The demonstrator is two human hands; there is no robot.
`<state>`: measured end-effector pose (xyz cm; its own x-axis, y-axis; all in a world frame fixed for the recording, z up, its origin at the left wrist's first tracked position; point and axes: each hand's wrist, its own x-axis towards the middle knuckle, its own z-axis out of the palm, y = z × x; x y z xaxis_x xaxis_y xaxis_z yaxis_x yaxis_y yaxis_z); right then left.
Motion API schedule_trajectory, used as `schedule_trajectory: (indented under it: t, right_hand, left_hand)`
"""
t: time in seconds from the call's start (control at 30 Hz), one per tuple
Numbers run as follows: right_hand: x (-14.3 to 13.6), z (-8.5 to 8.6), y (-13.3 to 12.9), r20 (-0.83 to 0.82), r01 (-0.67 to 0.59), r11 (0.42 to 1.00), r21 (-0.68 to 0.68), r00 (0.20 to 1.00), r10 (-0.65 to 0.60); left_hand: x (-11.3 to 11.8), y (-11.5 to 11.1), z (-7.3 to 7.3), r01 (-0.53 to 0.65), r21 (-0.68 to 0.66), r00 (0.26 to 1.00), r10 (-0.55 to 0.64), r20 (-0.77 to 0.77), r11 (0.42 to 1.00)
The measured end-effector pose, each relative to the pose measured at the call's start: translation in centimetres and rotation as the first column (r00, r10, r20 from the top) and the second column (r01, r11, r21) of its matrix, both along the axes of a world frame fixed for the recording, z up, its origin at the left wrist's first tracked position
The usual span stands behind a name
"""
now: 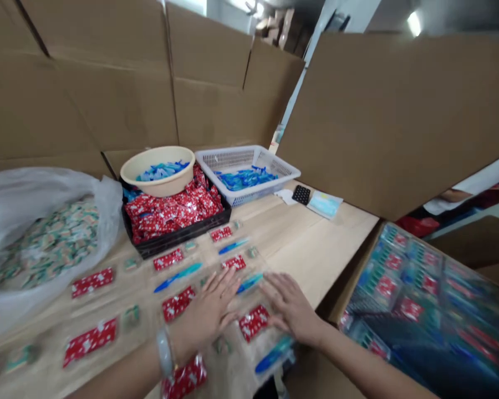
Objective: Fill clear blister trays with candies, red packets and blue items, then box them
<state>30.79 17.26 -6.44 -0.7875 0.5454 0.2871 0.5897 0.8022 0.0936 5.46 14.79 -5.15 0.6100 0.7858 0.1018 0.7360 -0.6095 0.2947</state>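
Packet of glossy red plastic with white marks (187,378) lies nearest, at seven o'clock from the left hand (213,305). Another slender blue-and-teal plastic piece (274,354) lies at seven o'clock from the right hand (293,307). Both hands are palm down, fingers spread, visibly pinching nothing. Between them lies a similar slender blue-and-teal plastic piece (249,282), at ten o'clock from the right hand and two from the left; its long axis runs eight to two o'clock. The right fingers are just beside its far end, the left near its other end; blur hides any contact. Beyond, more packets lie along the pale wooden desk (303,238). A shallow black box (187,234) of red packets stands at eleven o'clock, bearing a round cream basin (166,189); a white lattice plastic basket (261,187) stands near twelve.
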Motion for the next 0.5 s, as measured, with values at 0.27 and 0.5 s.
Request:
schedule_trajectory:
  t: [0.27, 0.5]
  right_hand:
    - [-8.4, 7.8, 29.7, 0.077, 0.542, 0.835, -0.092, 0.840, -0.537]
    - [-12.9, 2.1, 40.4, 0.327, 0.505, 0.831, -0.233, 0.845, -0.422]
  left_hand:
    - [-1.3, 6.2, 3.8, -0.132, 0.118, 0.987, 0.120, 0.103, 0.984]
    - [-6.9, 8.9, 1.5, -0.185, 0.410, 0.978, 0.126, 0.166, 0.893]
